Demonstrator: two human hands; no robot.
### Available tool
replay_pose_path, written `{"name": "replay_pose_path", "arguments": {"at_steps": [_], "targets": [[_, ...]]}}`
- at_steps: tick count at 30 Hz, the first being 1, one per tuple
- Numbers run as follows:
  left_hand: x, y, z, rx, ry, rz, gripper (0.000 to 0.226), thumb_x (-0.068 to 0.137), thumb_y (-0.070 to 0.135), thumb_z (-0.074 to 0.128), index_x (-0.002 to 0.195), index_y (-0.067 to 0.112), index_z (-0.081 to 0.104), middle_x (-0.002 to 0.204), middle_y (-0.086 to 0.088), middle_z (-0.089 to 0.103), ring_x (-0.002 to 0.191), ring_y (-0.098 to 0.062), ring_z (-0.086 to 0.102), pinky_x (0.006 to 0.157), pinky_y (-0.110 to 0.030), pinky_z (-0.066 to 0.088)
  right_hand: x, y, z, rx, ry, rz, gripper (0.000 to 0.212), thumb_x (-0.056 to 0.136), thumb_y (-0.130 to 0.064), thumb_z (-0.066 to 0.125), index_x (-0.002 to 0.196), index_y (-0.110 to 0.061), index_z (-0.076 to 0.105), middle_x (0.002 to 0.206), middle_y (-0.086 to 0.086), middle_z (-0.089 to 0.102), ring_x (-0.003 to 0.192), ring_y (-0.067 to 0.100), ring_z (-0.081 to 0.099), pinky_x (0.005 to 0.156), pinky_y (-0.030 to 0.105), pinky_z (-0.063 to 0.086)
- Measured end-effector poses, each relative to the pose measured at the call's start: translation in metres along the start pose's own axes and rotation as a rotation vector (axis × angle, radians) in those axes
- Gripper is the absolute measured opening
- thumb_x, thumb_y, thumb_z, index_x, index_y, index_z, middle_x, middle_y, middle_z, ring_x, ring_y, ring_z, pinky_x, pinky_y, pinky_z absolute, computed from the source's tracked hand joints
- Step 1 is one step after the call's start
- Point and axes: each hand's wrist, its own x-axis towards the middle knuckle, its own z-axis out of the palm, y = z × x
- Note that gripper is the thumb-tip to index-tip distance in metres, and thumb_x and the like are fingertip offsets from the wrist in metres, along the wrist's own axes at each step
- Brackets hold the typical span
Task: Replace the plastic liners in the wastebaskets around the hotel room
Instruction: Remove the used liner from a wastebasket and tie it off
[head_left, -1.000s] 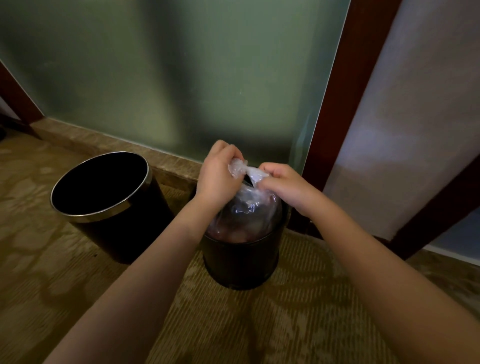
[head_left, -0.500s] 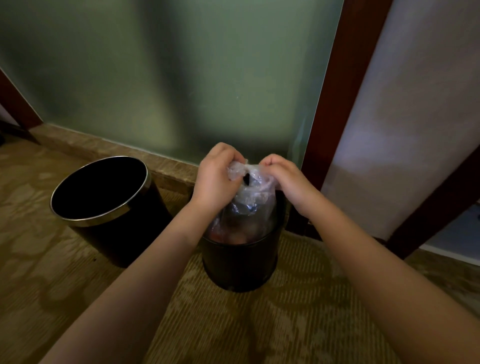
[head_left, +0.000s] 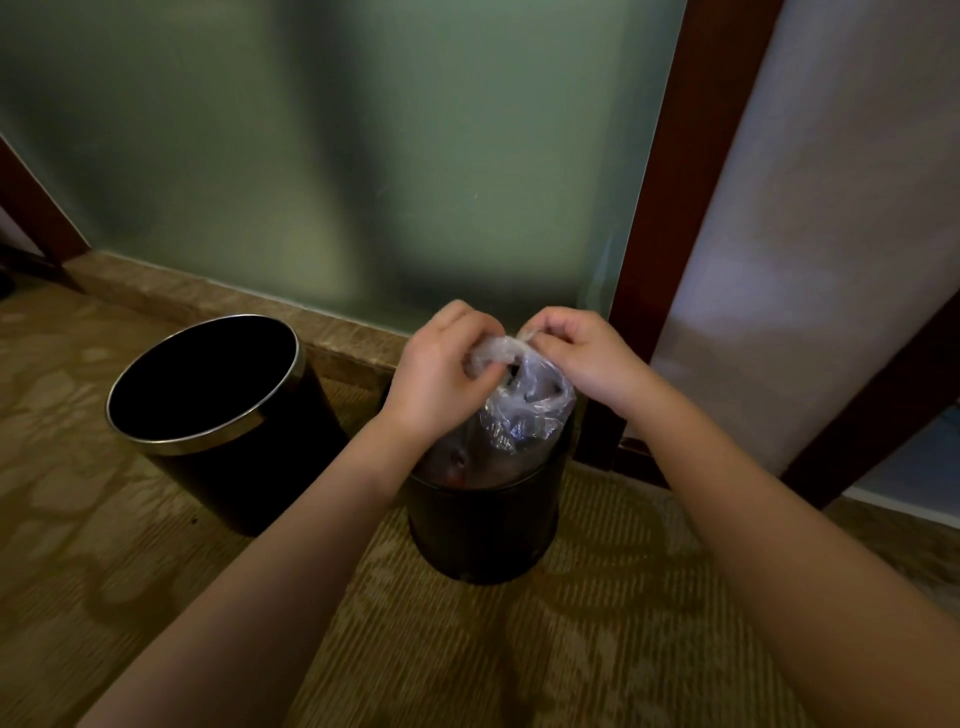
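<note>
Both my hands are up over the small dark wastebasket (head_left: 483, 525), which stands on the carpet (head_left: 519, 654) at about 6 o'clock from frame centre. My left hand (head_left: 441, 374) has its fingers curled round the bunched top of the clear plastic liner (head_left: 524, 410), gripping it from the 9 o'clock side. My right hand (head_left: 587, 364) pinches the other bit of the gathered top between thumb and fingertips, from the 3 o'clock side. The two hands are nearly touching, with twisted plastic running between them and a small gap in the plastic just below.

The liner is pulled up tight, and its lower part sits inside the wastebasket, below the rim. Dark and reddish stuff shows through the plastic; I can't tell what it is.

A second wastebasket (head_left: 234, 483), bigger, black with a shiny metal rim, stands at 9 o'clock of the first one, near it but apart. It is upright, with a dark inside and no plastic showing at the rim.

Behind both, at 12 o'clock, a stone ledge (head_left: 208, 306) runs along the foot of a frosted green glass panel (head_left: 363, 156). A dark wooden frame (head_left: 670, 208) edges the glass at 2 o'clock, with a pale wall (head_left: 805, 260) beyond it at 3 o'clock. My forearms are bare.
</note>
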Motion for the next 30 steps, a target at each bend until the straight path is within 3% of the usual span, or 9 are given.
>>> {"name": "replay_pose_path", "arguments": {"at_steps": [2, 6, 11, 15, 19, 23, 26, 28, 30], "targets": [[-0.004, -0.002, 0.001, 0.006, -0.033, 0.015, 0.017, 0.081, 0.022, 0.062, 0.087, 0.007, 0.066, 0.082, -0.003, 0.062, 0.075, -0.012, 0.056, 0.066, -0.022, 0.044, 0.000, 0.004, -0.001, -0.159, 0.017, -0.047, 0.024, 0.097, -0.009, 0.051, 0.082, -0.025, 0.062, 0.083, -0.005, 0.067, 0.080, 0.014, 0.063, 0.078, 0.034, 0.051], [-0.010, -0.016, 0.006, 0.151, -0.086, -0.007, 0.031, 0.091, 0.032, 0.052, 0.090, 0.009, 0.072, 0.075, -0.004, 0.068, 0.066, -0.021, 0.063, 0.058, -0.036, 0.052, -0.005, 0.008, -0.002, -0.541, 0.028, -0.153, 0.016, 0.102, -0.019, 0.041, 0.095, -0.021, 0.056, 0.081, 0.002, 0.065, 0.075, 0.024, 0.061, 0.067, 0.043, 0.050], [-0.019, -0.035, 0.001, 0.260, -0.125, -0.133, 0.043, 0.092, 0.035, 0.040, 0.068, 0.007, 0.062, 0.064, -0.007, 0.061, 0.060, -0.028, 0.058, 0.052, -0.038, 0.048, -0.010, 0.018, -0.003, -0.819, 0.112, -0.169, 0.013, 0.101, -0.017, 0.036, 0.099, -0.014, 0.049, 0.078, 0.003, 0.058, 0.070, 0.029, 0.055, 0.058, 0.039, 0.042], [-0.023, -0.045, -0.003, 0.309, -0.211, -0.262, 0.034, 0.095, 0.025, 0.050, 0.063, 0.013, 0.047, 0.063, -0.007, 0.055, 0.063, -0.033, 0.056, 0.052, -0.035, 0.037, -0.013, 0.030, -0.006, -0.854, 0.146, -0.049, 0.010, 0.101, -0.017, 0.037, 0.097, -0.016, 0.047, 0.076, 0.003, 0.053, 0.068, 0.029, 0.054, 0.057, 0.038, 0.041], [-0.035, -0.059, -0.015, 0.394, -0.277, -0.432, 0.032, 0.097, 0.027, 0.047, 0.072, 0.009, 0.055, 0.072, -0.012, 0.062, 0.073, -0.036, 0.059, 0.056, -0.035, 0.041, -0.020, 0.048, -0.017, -0.884, 0.120, 0.126, 0.008, 0.102, -0.017, 0.037, 0.095, -0.018, 0.042, 0.073, 0.001, 0.049, 0.068, 0.028, 0.054, 0.053, 0.032, 0.034], [-0.043, -0.066, -0.019, 0.483, -0.411, -0.538, 0.035, 0.099, 0.028, 0.043, 0.067, 0.014, 0.048, 0.061, 0.000, 0.048, 0.067, -0.030, 0.058, 0.052, -0.030, 0.034, -0.027, 0.062, -0.018, -0.923, 0.031, 0.203, 0.007, 0.101, -0.017, 0.038, 0.096, -0.018, 0.042, 0.073, 0.000, 0.048, 0.061, 0.018, 0.047, 0.048, 0.032, 0.032], [-0.045, -0.065, -0.014, 0.515, -0.456, -0.564, 0.035, 0.097, 0.025, 0.044, 0.064, 0.014, 0.046, 0.062, 0.000, 0.047, 0.063, -0.024, 0.053, 0.051, -0.030, 0.032, -0.027, 0.067, -0.013, -0.888, -0.011, 0.256, 0.009, 0.102, -0.018, 0.039, 0.093, -0.019, 0.042, 0.075, 0.001, 0.052, 0.063, 0.017, 0.048, 0.049, 0.032, 0.034], [-0.046, -0.066, -0.012, 0.497, -0.452, -0.556, 0.026, 0.093, 0.024, 0.048, 0.071, 0.012, 0.053, 0.072, -0.002, 0.051, 0.074, -0.027, 0.057, 0.056, -0.031, 0.038, -0.025, 0.071, -0.011, -0.798, -0.028, 0.272, 0.010, 0.103, -0.021, 0.038, 0.096, -0.020, 0.045, 0.084, 0.004, 0.057, 0.070, 0.019, 0.053, 0.057, 0.036, 0.044], [-0.046, -0.065, -0.013, 0.474, -0.446, -0.548, 0.020, 0.087, 0.029, 0.055, 0.094, 0.011, 0.062, 0.091, -0.005, 0.055, 0.094, -0.029, 0.057, 0.069, -0.035, 0.046, -0.023, 0.072, -0.010, -0.712, -0.033, 0.253, 0.016, 0.102, -0.025, 0.039, 0.113, -0.020, 0.049, 0.105, 0.006, 0.060, 0.089, 0.022, 0.056, 0.075, 0.041, 0.050]]}}
